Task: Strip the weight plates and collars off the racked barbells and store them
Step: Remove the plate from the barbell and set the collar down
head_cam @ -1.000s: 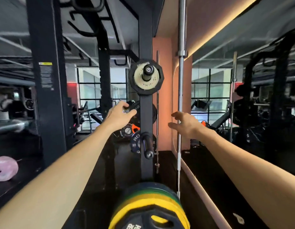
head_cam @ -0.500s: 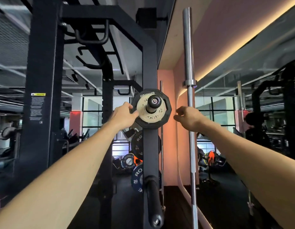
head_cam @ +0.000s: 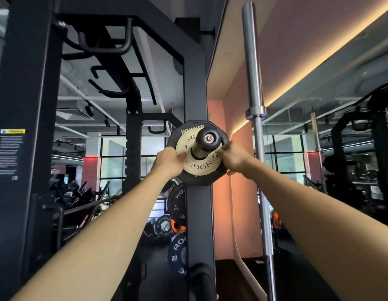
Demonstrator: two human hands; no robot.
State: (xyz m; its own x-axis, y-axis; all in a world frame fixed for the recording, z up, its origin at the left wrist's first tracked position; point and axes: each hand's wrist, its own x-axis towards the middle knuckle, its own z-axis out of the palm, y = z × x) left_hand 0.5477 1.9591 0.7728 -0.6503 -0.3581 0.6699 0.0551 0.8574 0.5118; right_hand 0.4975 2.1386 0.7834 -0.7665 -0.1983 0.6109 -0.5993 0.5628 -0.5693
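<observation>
A small cream weight plate [head_cam: 198,166] sits on a black storage peg [head_cam: 207,141] of the rack upright, in front of a larger black plate [head_cam: 195,180]. My left hand [head_cam: 169,162] grips the cream plate's left edge. My right hand [head_cam: 232,158] pinches its right edge with thumb and fingers. Both arms reach up and forward to the peg.
The black rack upright [head_cam: 198,224] runs down the middle, with another peg [head_cam: 202,279] low down and a black plate [head_cam: 177,203] and a blue 20 plate [head_cam: 177,255] behind it. A bare steel barbell [head_cam: 257,148] stands upright just right of my right hand, against a mirrored wall.
My hands rose from lower on the rack to the upper peg and closed on the cream plate's two edges. The view tilted upward and came closer to the peg.
</observation>
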